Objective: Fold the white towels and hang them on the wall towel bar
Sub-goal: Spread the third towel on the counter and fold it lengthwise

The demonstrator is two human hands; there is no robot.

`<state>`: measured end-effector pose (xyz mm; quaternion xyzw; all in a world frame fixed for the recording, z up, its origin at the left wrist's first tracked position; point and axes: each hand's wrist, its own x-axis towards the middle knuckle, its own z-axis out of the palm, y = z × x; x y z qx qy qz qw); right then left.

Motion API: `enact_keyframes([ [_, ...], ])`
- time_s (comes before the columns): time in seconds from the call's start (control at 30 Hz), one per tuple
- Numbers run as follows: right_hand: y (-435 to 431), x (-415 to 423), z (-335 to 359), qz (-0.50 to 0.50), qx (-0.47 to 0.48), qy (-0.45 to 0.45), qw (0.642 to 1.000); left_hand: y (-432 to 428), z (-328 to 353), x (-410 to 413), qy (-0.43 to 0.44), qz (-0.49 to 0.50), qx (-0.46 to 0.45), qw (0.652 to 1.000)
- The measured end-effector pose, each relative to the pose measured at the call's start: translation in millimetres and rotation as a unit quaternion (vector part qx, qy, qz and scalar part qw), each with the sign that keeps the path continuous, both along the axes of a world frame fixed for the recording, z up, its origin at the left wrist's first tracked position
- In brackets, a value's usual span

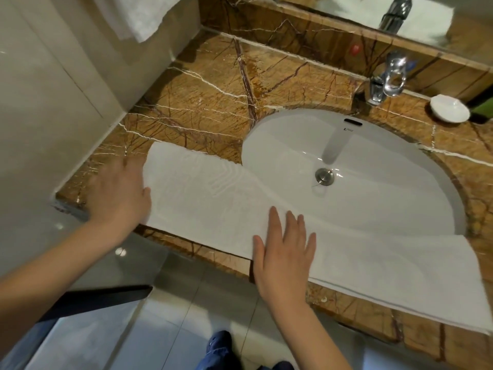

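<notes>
The right hand [284, 249] lies flat, fingers spread, pressing the towel [213, 193] at the counter's [202, 97] front edge. The left hand [120, 193] is open at the towel's left end, gripping nothing. The folded towel runs along the front edge, partly over the sink [373, 166]. Another towel [138, 17] hangs at the wall, top left.

Both forearms are bare and reach forward from the lower edge of the view. The left hand [120, 193] lies palm down, its fingers blurred, with the thumb pointing right. The left forearm runs in from the lower left. The right hand [284, 252] is flat, palm down, fingers spread and pointing away from the body. Its forearm rises from the bottom centre. Neither hand is closed in a grip.
</notes>
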<state>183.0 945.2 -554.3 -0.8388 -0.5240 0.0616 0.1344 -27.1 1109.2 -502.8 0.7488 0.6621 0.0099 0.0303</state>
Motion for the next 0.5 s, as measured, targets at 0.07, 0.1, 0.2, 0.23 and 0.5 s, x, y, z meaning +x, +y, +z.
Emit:
enact_keyframes([
  [0.07, -3.1, -2.4, -7.4, 0.005, -0.031, -0.02, 0.999, -14.0, 0.8, 20.0, -0.032, -0.078, 0.045, 0.995],
  [0.1, -2.9, -5.3, -9.3, 0.003, -0.038, -0.026, 0.999, -21.7, -0.7, 31.4, -0.068, -0.125, 0.041, 0.989],
  [0.2, -2.9, -11.1, -7.6, -0.018, -0.056, -0.04, 0.997, -42.7, -15.7, 70.5, -0.103, -0.238, -0.014, 0.966],
  [0.23, -4.2, -13.5, -6.6, -0.026, -0.059, -0.04, 0.997, -47.3, -21.7, 80.7, -0.092, -0.264, -0.03, 0.96],
  [0.5, -25.6, -43.8, -0.9, -0.056, -0.089, 0.007, 0.994, -51.7, -48.2, 82.1, -0.02, -0.299, -0.044, 0.953],
])
